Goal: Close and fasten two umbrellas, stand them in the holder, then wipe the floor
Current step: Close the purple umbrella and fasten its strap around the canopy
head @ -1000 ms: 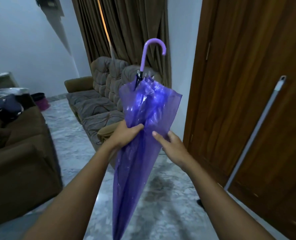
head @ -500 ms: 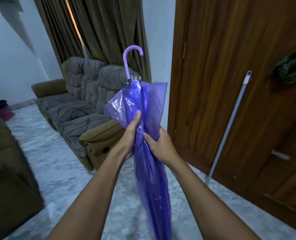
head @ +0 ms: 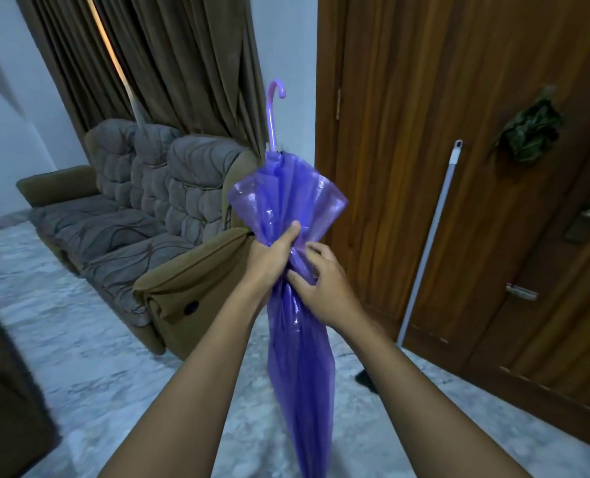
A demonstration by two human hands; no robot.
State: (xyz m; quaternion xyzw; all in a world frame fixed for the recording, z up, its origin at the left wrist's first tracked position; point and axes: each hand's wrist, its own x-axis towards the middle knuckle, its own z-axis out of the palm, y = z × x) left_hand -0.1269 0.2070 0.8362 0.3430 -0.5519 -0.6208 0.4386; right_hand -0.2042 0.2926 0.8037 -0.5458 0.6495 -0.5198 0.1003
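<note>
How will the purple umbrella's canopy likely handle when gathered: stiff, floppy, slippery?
Probably floppy: the canopy bunches where the left hand grips it and flares loose above. Likely slippery: the film looks glossy, so folds the right hand pinches may slide. Probably light: the film looks thin and see-through.

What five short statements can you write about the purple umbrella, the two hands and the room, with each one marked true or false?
1. The translucent purple plastic umbrella has its hooked handle pointing up. True.
2. The left hand and the right hand both hold the gathered canopy. True.
3. The umbrella is spread fully open. False: its canopy is folded down and bunched in the grip of the hands.
4. The long white pole leans against the brown wooden door. True.
5. The brown and grey padded sofa stands to the right of that door. False: it stands to the left of it.
</note>
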